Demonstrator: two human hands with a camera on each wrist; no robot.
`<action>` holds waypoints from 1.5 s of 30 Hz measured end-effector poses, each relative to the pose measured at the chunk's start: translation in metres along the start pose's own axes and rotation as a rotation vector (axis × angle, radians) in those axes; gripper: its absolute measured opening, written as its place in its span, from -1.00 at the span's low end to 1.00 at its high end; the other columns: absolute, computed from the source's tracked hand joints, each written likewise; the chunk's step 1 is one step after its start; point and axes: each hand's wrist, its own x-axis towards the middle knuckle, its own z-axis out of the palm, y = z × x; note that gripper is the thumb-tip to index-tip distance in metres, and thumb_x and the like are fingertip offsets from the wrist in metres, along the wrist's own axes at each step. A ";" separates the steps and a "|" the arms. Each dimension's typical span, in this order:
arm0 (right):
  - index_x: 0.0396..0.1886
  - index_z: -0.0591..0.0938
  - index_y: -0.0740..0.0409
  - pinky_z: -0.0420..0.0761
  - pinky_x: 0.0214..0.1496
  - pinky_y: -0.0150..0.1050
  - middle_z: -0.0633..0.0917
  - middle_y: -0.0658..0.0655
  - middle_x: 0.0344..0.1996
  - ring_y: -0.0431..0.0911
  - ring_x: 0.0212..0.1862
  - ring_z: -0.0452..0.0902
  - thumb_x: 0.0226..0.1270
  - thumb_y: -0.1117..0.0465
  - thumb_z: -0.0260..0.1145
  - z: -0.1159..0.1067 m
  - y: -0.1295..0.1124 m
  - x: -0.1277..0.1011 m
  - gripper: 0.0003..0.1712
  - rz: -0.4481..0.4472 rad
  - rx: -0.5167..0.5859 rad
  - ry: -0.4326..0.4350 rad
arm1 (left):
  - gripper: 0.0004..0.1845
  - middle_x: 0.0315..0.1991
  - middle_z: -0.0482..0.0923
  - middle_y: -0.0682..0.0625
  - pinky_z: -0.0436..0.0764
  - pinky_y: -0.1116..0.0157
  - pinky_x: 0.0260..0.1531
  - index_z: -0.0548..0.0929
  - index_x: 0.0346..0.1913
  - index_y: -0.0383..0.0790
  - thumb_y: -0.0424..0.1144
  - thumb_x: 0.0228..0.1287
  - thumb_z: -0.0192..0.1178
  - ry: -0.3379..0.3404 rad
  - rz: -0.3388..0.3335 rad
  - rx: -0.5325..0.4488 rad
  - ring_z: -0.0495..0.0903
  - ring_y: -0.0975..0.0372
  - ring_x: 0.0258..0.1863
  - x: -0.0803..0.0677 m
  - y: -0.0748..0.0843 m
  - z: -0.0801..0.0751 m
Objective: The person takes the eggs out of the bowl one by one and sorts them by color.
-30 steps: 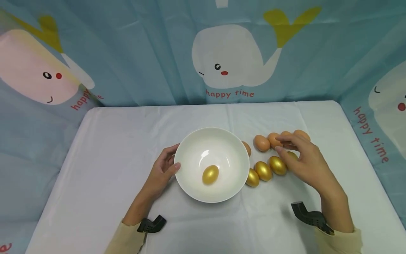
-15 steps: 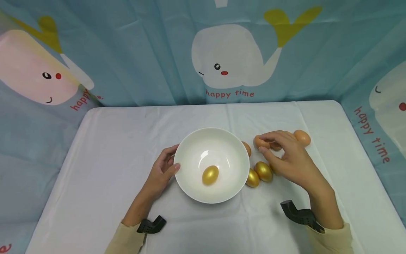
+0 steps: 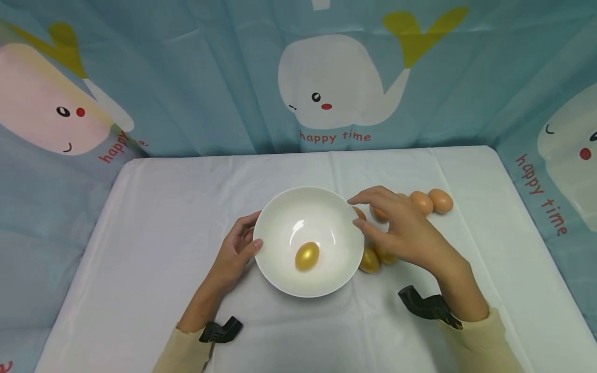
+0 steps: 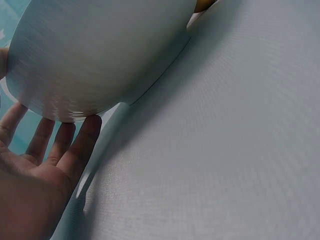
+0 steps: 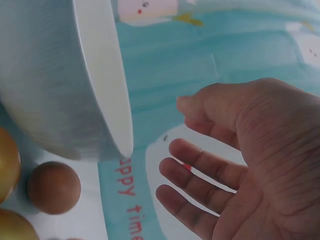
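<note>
Left hand (image 3: 235,254) rests against the left wall of the white bowl (image 3: 280,269), fingers (image 4: 80,145) straight and relaxed, thumb at the rim; it steadies the bowl without gripping it. The bowl stands at the centre of the worktop (image 3: 163,207).

Right hand (image 3: 401,233) hovers just right of the bowl rim, above the eggs lying there. The right wrist view shows its fingers (image 5: 200,165) spread and relaxed, the palm empty; it holds nothing.

Status of the work, judged from the layout: one gold egg (image 3: 307,256) lies in the bottom of the bowl. The remainder are outside it. A gold egg (image 3: 368,260) lies touching or just beside the bowl's right wall, with another partly hidden under the right hand. A brown egg (image 5: 54,187) lies close to the bowl's far right side. Two more brown eggs (image 3: 431,201) lie side by side further right, well clear of the hand.

Assessment: early stage. One egg placed, at least five remaining on the worktop; the exact count under the hand cannot be told.
</note>
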 end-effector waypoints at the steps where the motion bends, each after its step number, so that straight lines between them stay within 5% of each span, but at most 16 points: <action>1: 0.19 0.69 -0.04 0.68 0.15 -0.23 0.73 -0.10 0.13 -0.20 0.06 0.64 0.45 0.22 0.44 0.001 -0.001 0.002 -0.64 -0.017 -0.006 -0.009 | -0.34 0.47 0.37 0.03 0.69 0.40 0.25 0.24 0.60 -0.29 -0.49 0.50 0.10 -0.001 -0.002 0.000 0.53 0.34 0.40 0.000 0.000 0.000; 9: 0.22 0.67 -0.03 0.64 -0.10 -0.23 0.70 -0.08 0.12 -0.16 -0.21 0.52 0.48 0.14 0.41 0.006 -0.015 0.013 -0.64 -0.057 -0.032 -0.113 | -0.34 0.48 0.37 0.02 0.69 0.40 0.24 0.23 0.60 -0.30 -0.48 0.50 0.11 0.001 -0.002 0.001 0.54 0.34 0.40 0.000 0.001 0.000; 12: 0.23 0.67 -0.07 0.66 -0.15 -0.24 0.70 -0.10 0.15 -0.18 -0.17 0.54 0.47 0.12 0.42 0.007 -0.019 0.016 -0.63 -0.061 -0.046 -0.141 | -0.34 0.48 0.37 0.02 0.70 0.39 0.24 0.23 0.60 -0.30 -0.49 0.50 0.11 -0.002 0.001 -0.003 0.54 0.33 0.40 0.000 0.000 0.000; 20: 0.25 0.66 -0.14 0.65 0.33 -0.12 0.67 -0.15 0.20 -0.22 0.29 0.58 0.47 0.07 0.40 0.008 -0.029 0.027 -0.61 -0.090 -0.109 -0.207 | -0.34 0.48 0.38 0.04 0.69 0.40 0.25 0.23 0.59 -0.30 -0.50 0.49 0.10 -0.001 0.007 -0.005 0.53 0.34 0.41 0.000 0.001 0.000; 34: 0.23 0.68 -0.03 0.74 0.14 -0.13 0.64 -0.03 0.23 -0.12 0.13 0.66 0.45 0.08 0.41 0.003 -0.042 0.046 -0.61 -0.177 -0.251 -0.329 | -0.33 0.47 0.38 0.01 0.70 0.41 0.23 0.23 0.60 -0.31 -0.50 0.49 0.11 0.007 0.005 -0.008 0.55 0.34 0.39 0.001 0.001 0.002; 45: 0.14 0.71 0.03 0.71 0.19 -0.10 0.69 0.04 0.11 -0.02 0.06 0.67 0.39 0.17 0.47 0.033 -0.054 0.066 -0.65 -0.299 -0.354 -0.530 | -0.34 0.50 0.36 0.03 0.68 0.40 0.27 0.23 0.61 -0.28 -0.49 0.51 0.10 -0.004 -0.006 -0.002 0.51 0.34 0.44 -0.001 0.002 0.000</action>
